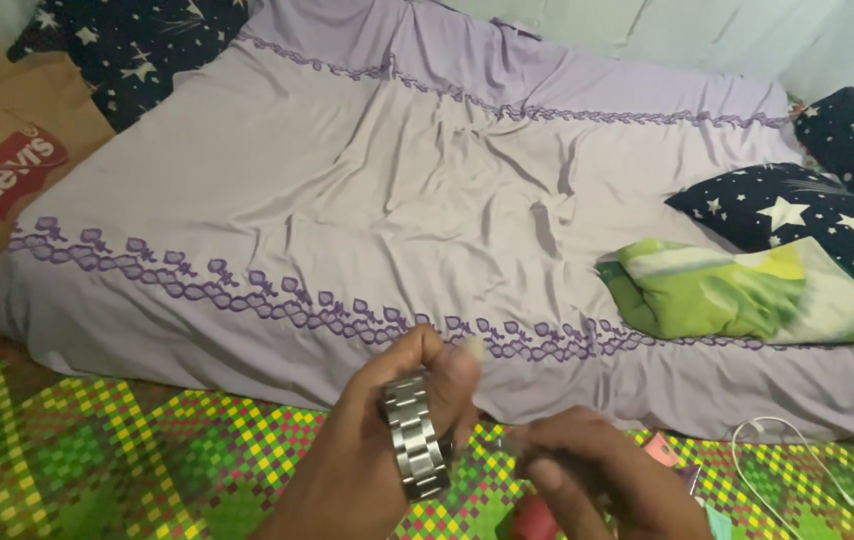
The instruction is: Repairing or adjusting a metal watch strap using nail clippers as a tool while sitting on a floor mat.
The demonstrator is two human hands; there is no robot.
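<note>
Currently left hand (387, 440) clamps silver steel link watch bracelet (415, 437) between thumb and fingers; right hand (597, 480) closed on a small dark tool, blurred. Best: brace bracelet steady over green checkered mat (147, 460), beside lilac bedsheet (347, 200).

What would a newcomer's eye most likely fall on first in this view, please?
Probably the metal watch band, gripped in the left hand at the bottom centre, with the right hand closed beside it on something too blurred to name. Behind them spreads a lilac bedsheet with a purple embroidered border, and a folded green cloth lies at its right edge.
</note>
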